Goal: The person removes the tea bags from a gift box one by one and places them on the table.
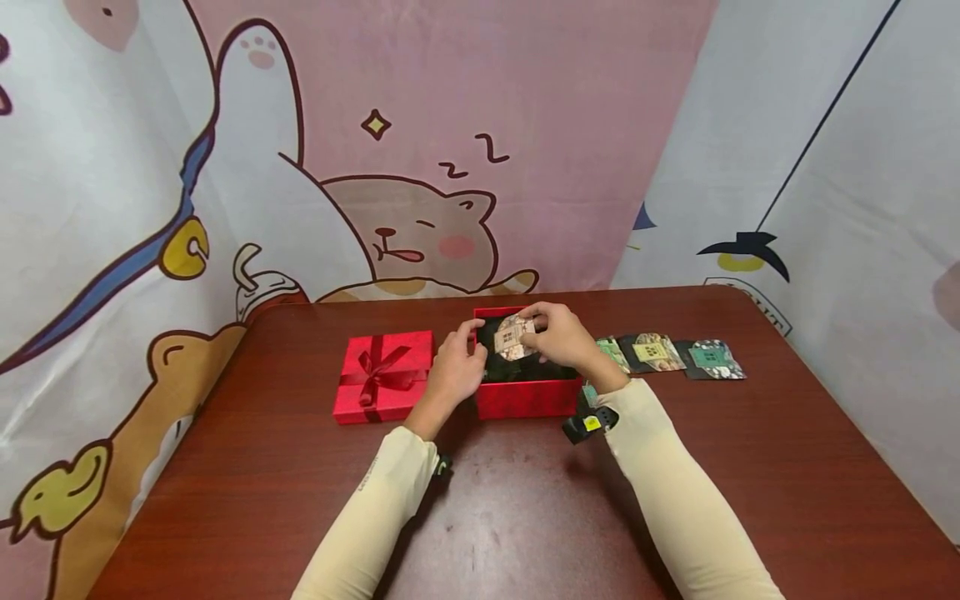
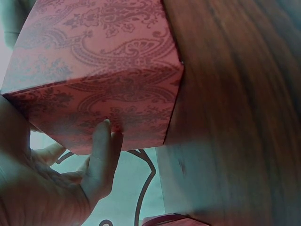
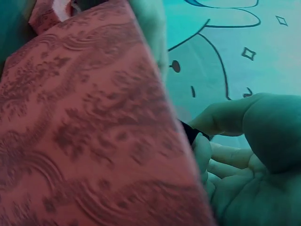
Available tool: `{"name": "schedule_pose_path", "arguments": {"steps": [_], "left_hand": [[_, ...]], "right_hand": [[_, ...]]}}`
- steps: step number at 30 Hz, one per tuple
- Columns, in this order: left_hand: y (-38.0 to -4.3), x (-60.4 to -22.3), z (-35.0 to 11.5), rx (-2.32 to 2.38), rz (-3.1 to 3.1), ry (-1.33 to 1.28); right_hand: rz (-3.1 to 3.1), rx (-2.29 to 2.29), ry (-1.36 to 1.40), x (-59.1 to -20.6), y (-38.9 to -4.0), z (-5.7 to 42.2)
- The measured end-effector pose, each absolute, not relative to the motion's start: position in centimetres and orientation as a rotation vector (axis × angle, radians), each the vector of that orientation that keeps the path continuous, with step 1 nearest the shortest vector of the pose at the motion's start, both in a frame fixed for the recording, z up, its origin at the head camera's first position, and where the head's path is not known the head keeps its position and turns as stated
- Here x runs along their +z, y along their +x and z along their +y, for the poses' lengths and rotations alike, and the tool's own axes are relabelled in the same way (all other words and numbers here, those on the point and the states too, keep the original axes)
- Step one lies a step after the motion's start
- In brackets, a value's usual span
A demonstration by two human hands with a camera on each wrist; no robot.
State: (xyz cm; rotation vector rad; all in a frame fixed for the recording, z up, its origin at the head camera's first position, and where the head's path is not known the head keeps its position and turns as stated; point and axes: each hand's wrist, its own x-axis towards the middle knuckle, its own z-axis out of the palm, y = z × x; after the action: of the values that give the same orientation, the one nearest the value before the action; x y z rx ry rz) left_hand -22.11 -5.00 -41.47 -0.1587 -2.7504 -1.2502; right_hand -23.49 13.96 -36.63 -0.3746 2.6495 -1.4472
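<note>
A red patterned gift box (image 1: 528, 400) stands uncovered on the table, with dark lining or contents inside. My left hand (image 1: 456, 367) holds its left wall at the rim. Fingers (image 2: 101, 146) lie against the outside of that wall in the left wrist view, while the thumb is over the rim. Above the box opening, my right hand (image 1: 558, 335) pinches a small flat packet (image 1: 512, 338) with a beige label and floral print. In the right wrist view only a dark corner of the packet (image 3: 190, 133) shows between thumb and fingers; the box wall hides the rest.
Left of the box lies its red lid (image 1: 386, 379) with a dark red ribbon bow. Several similar packets lie to the right, including a yellow-labelled packet (image 1: 656, 352) and a teal-labelled packet (image 1: 715, 359). A printed cloth (image 1: 510, 100) hangs behind the table (image 1: 480, 525).
</note>
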Motion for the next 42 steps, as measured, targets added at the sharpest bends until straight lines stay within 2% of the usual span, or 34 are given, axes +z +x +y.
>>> {"name": "schedule_pose_path", "arguments": {"steps": [16,32,42], "left_hand": [[-22.0,-41.5,-5.2,-1.275,-2.743,-0.163],[-22.1,-41.7,-5.2,-1.263,-2.735,-0.175],[-22.1,-41.4,-5.1,-1.255,-2.748,-0.175]], "right_hand": [[2.593,-1.517,-0.337,-35.6,-23.1,17.7],[2.498,-1.619,-0.266,-35.2,-21.3,22.2],[2.527,-1.620,-0.206,-35.9,-20.4,25.5]]}}
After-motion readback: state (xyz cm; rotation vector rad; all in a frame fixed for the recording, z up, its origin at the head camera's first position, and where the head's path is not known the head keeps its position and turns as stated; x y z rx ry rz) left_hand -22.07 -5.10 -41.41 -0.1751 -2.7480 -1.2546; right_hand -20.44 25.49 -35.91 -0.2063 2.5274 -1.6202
